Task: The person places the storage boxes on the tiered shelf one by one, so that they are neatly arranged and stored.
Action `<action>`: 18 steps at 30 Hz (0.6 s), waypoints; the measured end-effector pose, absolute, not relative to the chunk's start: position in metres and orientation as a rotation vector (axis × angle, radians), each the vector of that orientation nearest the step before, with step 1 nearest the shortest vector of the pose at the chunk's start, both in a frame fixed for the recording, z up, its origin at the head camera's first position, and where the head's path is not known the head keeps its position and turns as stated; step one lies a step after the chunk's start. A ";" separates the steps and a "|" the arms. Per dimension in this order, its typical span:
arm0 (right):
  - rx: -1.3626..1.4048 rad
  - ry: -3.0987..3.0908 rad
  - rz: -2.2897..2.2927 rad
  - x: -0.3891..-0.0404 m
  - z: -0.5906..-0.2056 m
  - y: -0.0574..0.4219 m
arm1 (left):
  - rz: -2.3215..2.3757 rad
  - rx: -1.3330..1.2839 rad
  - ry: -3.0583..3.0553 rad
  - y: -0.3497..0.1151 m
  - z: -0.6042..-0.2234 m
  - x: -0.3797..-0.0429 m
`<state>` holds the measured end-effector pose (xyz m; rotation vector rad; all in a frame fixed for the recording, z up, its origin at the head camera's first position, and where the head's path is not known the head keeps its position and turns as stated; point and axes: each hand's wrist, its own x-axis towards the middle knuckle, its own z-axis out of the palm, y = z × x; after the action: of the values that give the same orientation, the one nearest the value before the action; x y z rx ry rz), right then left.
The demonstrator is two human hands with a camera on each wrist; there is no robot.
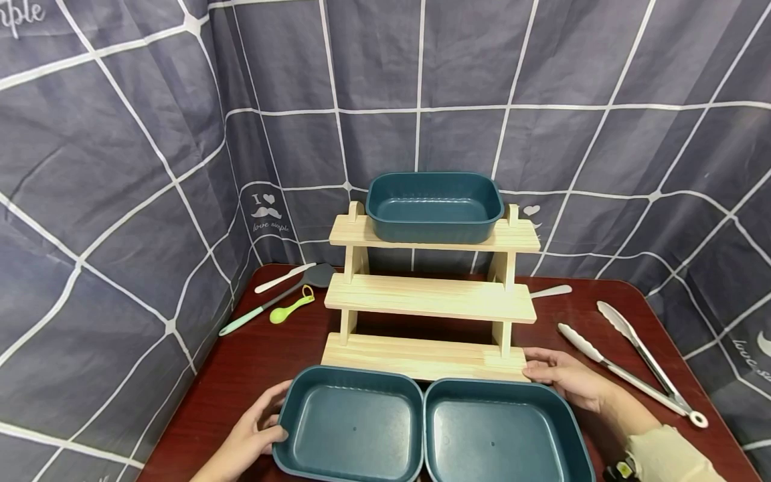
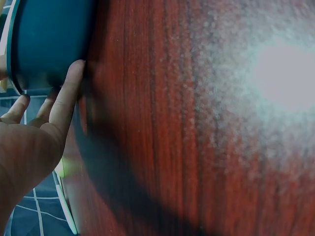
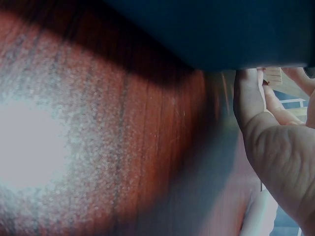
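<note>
Two dark teal rectangular tubs lie side by side at the front: the left tub [image 1: 354, 428] and the right tub [image 1: 494, 442]. My left hand [image 1: 255, 428] rests against the outer side of the left tub, fingers fairly straight along its wall [image 2: 49, 44]. On the other side, my right hand [image 1: 566, 378] is at the far right corner of the right tub, its fingertips reaching the end of the bottom step. Behind the tubs stands a three-tier wooden stand [image 1: 430, 298]. A third teal tub [image 1: 434, 231] sits on its top tier.
Left of the stand lie a white-handled utensil [image 1: 284, 278], a grey spatula [image 1: 271, 302] with mint handle and a green spoon [image 1: 292, 308]. Metal tongs with white tips [image 1: 638, 381] lie at the right. A white handle [image 1: 551, 291] sticks out behind the stand. Checked cloth surrounds the table.
</note>
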<state>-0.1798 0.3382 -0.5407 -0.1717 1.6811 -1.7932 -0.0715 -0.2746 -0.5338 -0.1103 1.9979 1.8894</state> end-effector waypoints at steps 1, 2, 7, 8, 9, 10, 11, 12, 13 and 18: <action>-0.172 1.681 -1.793 -0.180 -0.541 0.338 | 1.888 -0.120 2.003 -0.274 -0.534 -0.072; -0.171 1.681 -1.793 -0.180 -0.541 0.338 | 1.886 -0.127 2.007 -0.273 -0.533 -0.072; -0.168 1.680 -1.792 -0.180 -0.541 0.339 | 1.886 -0.153 2.014 -0.272 -0.533 -0.072; -0.165 1.680 -1.791 -0.180 -0.541 0.339 | 1.887 -0.157 2.012 -0.271 -0.533 -0.072; -0.163 1.680 -1.790 -0.180 -0.541 0.339 | 1.887 -0.158 2.011 -0.271 -0.533 -0.072; -0.159 1.681 -1.788 -0.180 -0.542 0.339 | 1.888 -0.161 2.009 -0.271 -0.533 -0.073; -0.159 1.680 -1.787 -0.180 -0.542 0.340 | 1.890 -0.164 2.007 -0.271 -0.533 -0.072; -0.160 1.681 -1.786 -0.180 -0.542 0.340 | 1.891 -0.163 2.006 -0.271 -0.533 -0.072; -0.156 1.682 -1.785 -0.180 -0.542 0.340 | 1.891 -0.165 2.006 -0.271 -0.533 -0.072; -0.165 1.695 -1.780 -0.181 -0.542 0.340 | 1.891 -0.166 2.020 -0.270 -0.531 -0.071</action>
<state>-0.1806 0.3402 -0.5421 -0.1645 1.6946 -1.7800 -0.0708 -0.2701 -0.5308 -0.1661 2.0202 1.8910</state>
